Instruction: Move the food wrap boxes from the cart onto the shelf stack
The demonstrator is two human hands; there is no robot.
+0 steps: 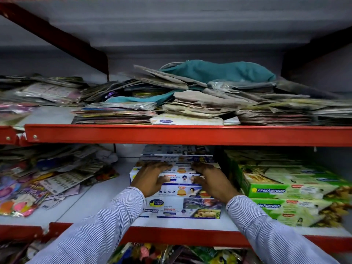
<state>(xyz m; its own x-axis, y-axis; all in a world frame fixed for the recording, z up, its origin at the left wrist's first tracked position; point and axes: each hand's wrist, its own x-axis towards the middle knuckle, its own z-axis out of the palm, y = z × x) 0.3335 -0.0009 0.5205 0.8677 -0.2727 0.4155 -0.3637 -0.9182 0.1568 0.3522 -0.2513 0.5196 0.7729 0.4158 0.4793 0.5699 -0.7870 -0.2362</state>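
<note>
Both hands reach into the middle shelf [106,199], sleeves in fine blue-and-white stripe. Left hand [152,178] lies palm down on the stack of blue-and-white food wrap boxes [182,204], fingers spread and flat, thumb pointing inward; it presses on the top boxes rather than closing around one. Right hand [211,182] sits on the same stack's right side, fingers splayed over the top and curling toward the far edge; whether it actually clasps a box, cannot tell. The stack stands mid-shelf, several boxes deep, stepping back and up toward the rear. Front box reads "shwrapp", the first letters hidden by the left sleeve, with a round blue logo above it and food photos at the right end; smaller print is too blurred to read. Just beside it on the right, a stack of green boxes [285,199], two front faces clearly lettered "Freshwrapp" in white italic on green. Left of the stack, apart from it, a loose heap of colourful packets [45,180], text unreadable. Upper shelf [171,133] with red front rail carries flat dusty packets, a teal cloth bundle [219,70] on top, and a white pack [186,121] with a blue oval logo, wording illegible.
</note>
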